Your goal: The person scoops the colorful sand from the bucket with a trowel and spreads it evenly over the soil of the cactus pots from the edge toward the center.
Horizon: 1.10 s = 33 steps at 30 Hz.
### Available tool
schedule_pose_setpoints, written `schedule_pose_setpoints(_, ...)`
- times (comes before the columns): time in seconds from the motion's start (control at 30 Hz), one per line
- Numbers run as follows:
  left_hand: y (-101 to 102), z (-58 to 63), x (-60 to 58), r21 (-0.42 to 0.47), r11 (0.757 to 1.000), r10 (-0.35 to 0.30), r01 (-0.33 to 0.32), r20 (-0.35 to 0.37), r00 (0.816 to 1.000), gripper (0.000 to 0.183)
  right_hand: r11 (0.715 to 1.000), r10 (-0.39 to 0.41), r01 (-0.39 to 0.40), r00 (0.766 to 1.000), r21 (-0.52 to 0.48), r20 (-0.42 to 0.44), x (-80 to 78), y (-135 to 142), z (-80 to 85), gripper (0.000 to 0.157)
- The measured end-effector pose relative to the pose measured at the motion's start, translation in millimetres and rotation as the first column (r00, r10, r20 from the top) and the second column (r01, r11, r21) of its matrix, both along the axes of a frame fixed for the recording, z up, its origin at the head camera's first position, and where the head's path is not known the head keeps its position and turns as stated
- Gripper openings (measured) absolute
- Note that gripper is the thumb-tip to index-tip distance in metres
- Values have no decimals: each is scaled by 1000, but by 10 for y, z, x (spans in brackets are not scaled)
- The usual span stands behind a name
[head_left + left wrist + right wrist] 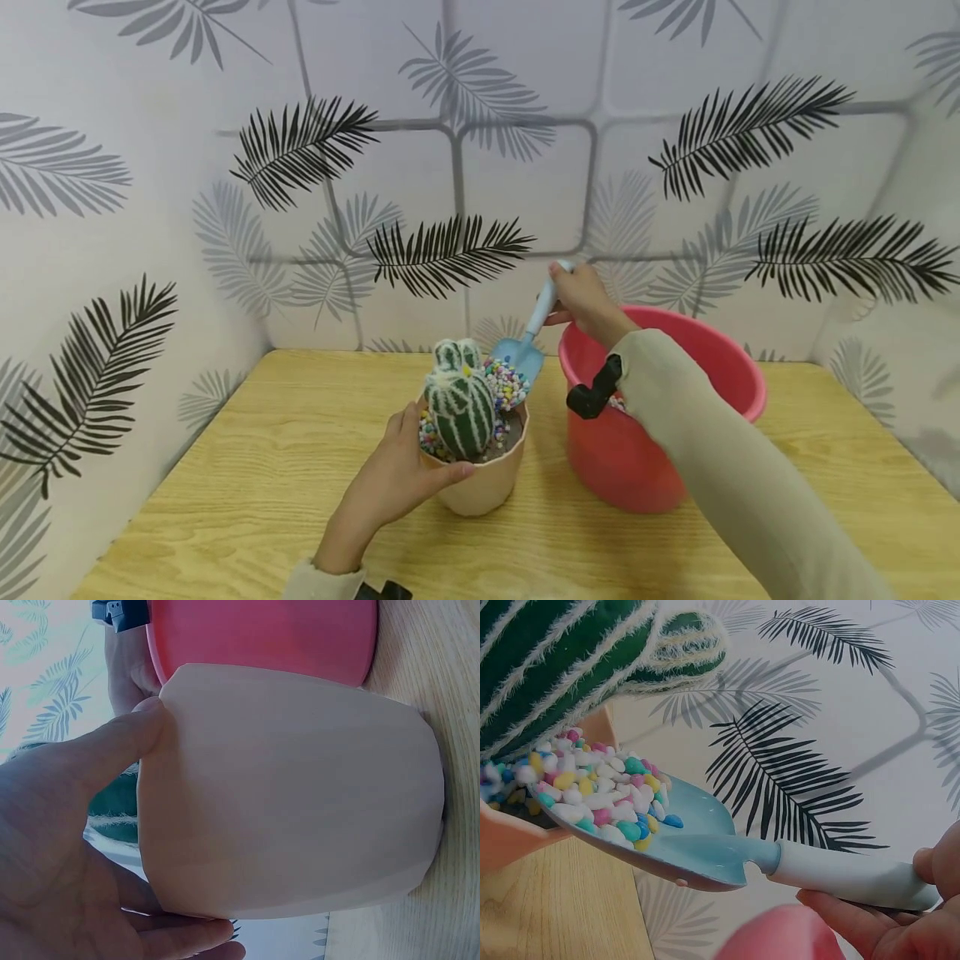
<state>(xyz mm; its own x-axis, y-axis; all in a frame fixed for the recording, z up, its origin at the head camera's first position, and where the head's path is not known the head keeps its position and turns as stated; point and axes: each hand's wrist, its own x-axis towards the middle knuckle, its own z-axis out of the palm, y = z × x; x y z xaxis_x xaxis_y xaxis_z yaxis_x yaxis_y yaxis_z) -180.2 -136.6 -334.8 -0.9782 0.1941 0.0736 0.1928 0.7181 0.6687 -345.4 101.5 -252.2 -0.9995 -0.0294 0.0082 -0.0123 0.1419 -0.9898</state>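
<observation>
A green cactus [462,408] with fuzzy white ribs stands in a peach plant pot [480,487]. My left hand [397,471] grips the pot at its rim, thumb on the near side and fingers around the left; the left wrist view shows the pot's wall [292,795] between them. In my right hand [585,296] is the pale handle of a blue trowel [705,817]. Its blade tilts down over the pot's right rim, loaded with multicoloured pebbles [607,791]. Some pebbles lie on the dark soil [512,433] around the cactus.
A red bucket [630,467] stands right of the pot, under my right forearm, with some pebbles [618,403] visible inside. Both rest on a wooden table [300,433]. A wall [525,192] with a leaf pattern rises behind the table's back edge.
</observation>
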Motion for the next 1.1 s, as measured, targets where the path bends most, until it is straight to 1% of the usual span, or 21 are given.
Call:
schedule_pose_setpoints(0.2,-4,2,-10,-15,1000,-10,10,3,1000,107,1000,-5,5,1000,0,-18,5,18,22,22)
schedule_pose_setpoints(0.4,-19,5,1,-73,997,-33,33,3,999,106,1000,-1,1,1000,9,-19,24,53,51,22)
schedule_pose_setpoints(0.53,-36,17,18,-110,993,-31,31,2,1000,106,1000,-3,3,1000,9,-27,10,53,71,22)
schedule_pose_setpoints(0.73,-43,37,33,-131,991,-28,28,-3,1000,104,1000,-3,3,1000,5,-25,4,49,104,25)
schedule_pose_setpoints(0.8,-45,47,46,-138,990,-34,32,-8,999,103,1000,-5,5,1000,19,-18,12,48,114,28)
schedule_pose_setpoints(0.9,-47,66,71,-148,988,-44,40,-23,999,99,999,-8,8,1000,44,-11,28,48,126,39)
schedule_pose_setpoints(1.0,-41,77,86,-157,987,-36,30,-40,999,96,999,-5,6,1000,53,-11,33,54,124,44)
schedule_pose_setpoints(1.1,-38,72,81,-161,987,-9,1,-49,999,97,998,6,-5,1000,56,-20,38,57,117,36)
